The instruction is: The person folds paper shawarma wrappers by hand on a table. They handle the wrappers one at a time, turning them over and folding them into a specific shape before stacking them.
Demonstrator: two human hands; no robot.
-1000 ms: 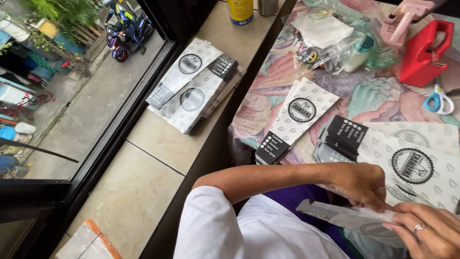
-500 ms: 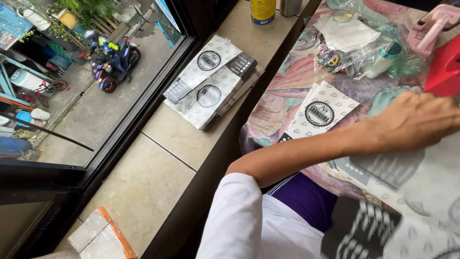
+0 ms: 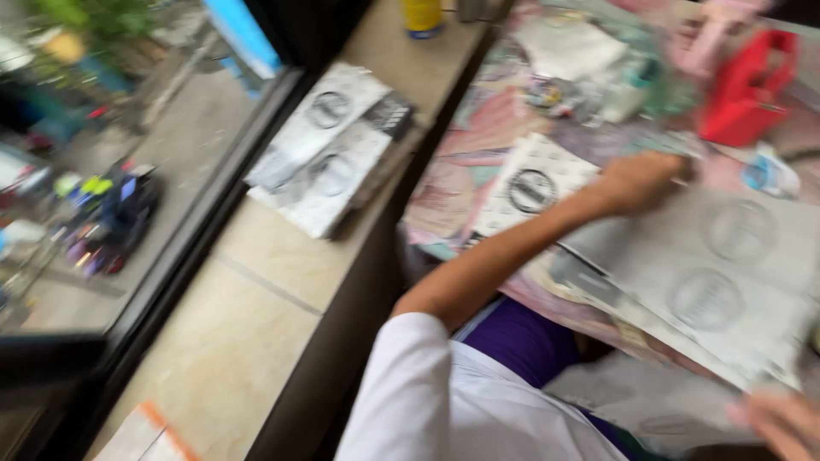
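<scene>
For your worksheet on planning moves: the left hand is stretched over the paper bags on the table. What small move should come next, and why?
Probably lower the left hand onto the top paper bag to steady it. The bags lie in a loose, overlapping pile and the right hand is only at their near edge.

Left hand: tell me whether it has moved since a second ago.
Yes. The left hand has gone from the person's lap out over the table, toward the red holder.

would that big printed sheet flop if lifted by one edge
Probably. The sheet looks thin and flat, so it would likely sag and feel light. It lies on other paper beneath the left hand, so a push may make it slide. The picture is blurred.
</scene>
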